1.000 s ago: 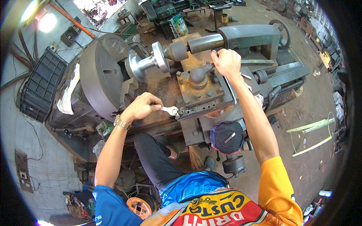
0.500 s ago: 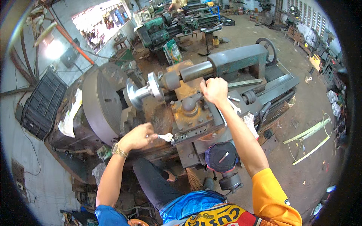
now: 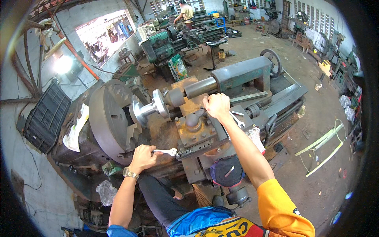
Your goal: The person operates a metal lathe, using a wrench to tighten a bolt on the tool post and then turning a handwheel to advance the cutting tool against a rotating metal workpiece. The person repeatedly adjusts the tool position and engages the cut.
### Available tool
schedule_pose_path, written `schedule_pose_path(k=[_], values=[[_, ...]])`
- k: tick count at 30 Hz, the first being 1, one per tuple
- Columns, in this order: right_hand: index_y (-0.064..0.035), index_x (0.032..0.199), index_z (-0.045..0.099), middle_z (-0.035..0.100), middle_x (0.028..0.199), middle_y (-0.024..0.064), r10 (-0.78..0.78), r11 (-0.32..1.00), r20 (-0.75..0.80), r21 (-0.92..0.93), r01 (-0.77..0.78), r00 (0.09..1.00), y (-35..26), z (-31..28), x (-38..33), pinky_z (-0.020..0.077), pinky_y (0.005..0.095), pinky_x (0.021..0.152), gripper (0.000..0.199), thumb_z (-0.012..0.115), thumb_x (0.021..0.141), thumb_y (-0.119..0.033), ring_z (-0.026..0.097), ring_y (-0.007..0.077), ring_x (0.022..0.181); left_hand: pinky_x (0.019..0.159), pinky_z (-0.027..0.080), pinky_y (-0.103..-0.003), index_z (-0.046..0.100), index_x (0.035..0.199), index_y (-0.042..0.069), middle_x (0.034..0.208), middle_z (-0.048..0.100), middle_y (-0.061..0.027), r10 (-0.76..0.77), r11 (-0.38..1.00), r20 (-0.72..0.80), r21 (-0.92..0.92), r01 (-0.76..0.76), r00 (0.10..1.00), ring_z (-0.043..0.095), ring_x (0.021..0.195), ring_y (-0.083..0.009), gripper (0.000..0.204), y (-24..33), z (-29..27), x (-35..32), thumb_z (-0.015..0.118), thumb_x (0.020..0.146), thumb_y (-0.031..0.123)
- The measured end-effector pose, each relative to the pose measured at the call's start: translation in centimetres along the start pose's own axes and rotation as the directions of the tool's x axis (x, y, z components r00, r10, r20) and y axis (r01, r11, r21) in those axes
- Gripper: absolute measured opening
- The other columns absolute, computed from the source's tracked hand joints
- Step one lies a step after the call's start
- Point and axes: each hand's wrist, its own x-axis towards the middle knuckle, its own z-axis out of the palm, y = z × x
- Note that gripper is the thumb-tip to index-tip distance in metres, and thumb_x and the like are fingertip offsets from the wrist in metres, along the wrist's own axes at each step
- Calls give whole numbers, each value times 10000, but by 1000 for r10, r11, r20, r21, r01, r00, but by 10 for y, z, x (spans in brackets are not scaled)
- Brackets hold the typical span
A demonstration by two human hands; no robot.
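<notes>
While my left hand [image 3: 143, 157] is closed tight around the small wrench [image 3: 166, 151], its head sits on a bolt at the rusty tool post [image 3: 196, 132]. My right hand [image 3: 216, 106] is curled shut over the lever there, steadying the lathe carriage [image 3: 241, 118].

A green machine [image 3: 164, 45] stood at the far side with a person [image 3: 184, 11] working beyond it, a black crate [image 3: 46, 116] leaned at the left, and yellowish metal strips [image 3: 321, 148] lay on the floor at the right.
</notes>
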Motion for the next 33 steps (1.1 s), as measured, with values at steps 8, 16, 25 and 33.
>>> schedule_pose_path(k=[8, 16, 25, 33], values=[[-38, 609, 699, 656, 650, 221, 39, 999, -57, -14, -40, 998, -7, -2, -1, 519, 453, 699, 413, 595, 858, -351, 664, 370, 646, 648, 509, -509, 680, 747, 22, 683, 653, -221, -176, 970, -169, 136, 200, 970, 658, 686, -414, 404, 29, 20, -33, 619, 918, 383], [-54, 675, 736, 683, 682, 197, 49, 996, -25, -78, -50, 999, -10, -6, -2, 519, 445, 753, 380, 580, 858, -349, 682, 353, 677, 625, 506, -442, 637, 891, -26, 646, 647, -166, -287, 924, 267, -176, 339, 920, 626, 598, -329, 429, 55, -8, -71, 511, 1022, 363], [-56, 677, 740, 691, 715, 211, 59, 998, -25, -27, -59, 998, -7, -1, 0, 520, 441, 750, 364, 577, 850, -333, 683, 352, 684, 385, 253, -222, 471, 762, 86, 527, 368, 45, 14, 14, 539, -842, 539, 842, 306, 388, -52, 401, 18, 18, -63, 470, 1064, 349], [-58, 641, 725, 678, 668, 203, 75, 996, -46, -35, -77, 996, -8, 3, 1, 508, 428, 734, 339, 595, 837, -302, 674, 340, 637, 389, 231, -242, 418, 767, 106, 495, 311, 42, -199, -481, 526, -787, 385, 827, 255, 379, -73, 406, 98, 39, -81, 429, 1072, 375]])
